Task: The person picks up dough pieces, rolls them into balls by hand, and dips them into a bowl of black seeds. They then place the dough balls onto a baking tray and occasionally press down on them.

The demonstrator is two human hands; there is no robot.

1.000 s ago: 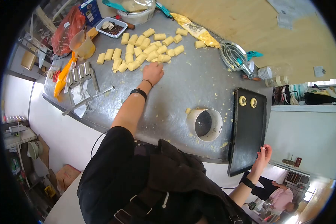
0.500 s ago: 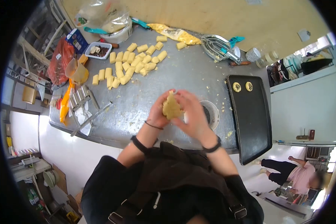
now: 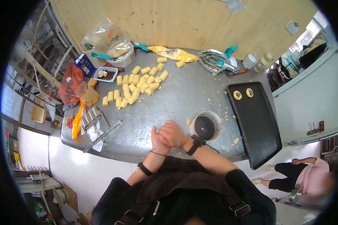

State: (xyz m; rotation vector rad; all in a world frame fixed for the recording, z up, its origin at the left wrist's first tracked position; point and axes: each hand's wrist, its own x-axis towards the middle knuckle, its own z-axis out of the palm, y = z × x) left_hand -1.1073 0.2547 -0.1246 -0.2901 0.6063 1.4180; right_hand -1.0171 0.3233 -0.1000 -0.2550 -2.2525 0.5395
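At the near edge of the steel table (image 3: 184, 93), the right hand (image 3: 173, 134) lies closed over the left hand (image 3: 158, 142), whose palm is turned up with the thumb raised; whatever is pressed between the palms is hidden, so I cannot tell what they hold. Just right of the hands stands a white round cup (image 3: 205, 126) with a dark inside, and beyond it a black baking tray (image 3: 257, 127) carries two small dough rings (image 3: 243, 93) at its far end. Well away, cut yellow dough pieces (image 3: 139, 85) lie clustered at the table's far side.
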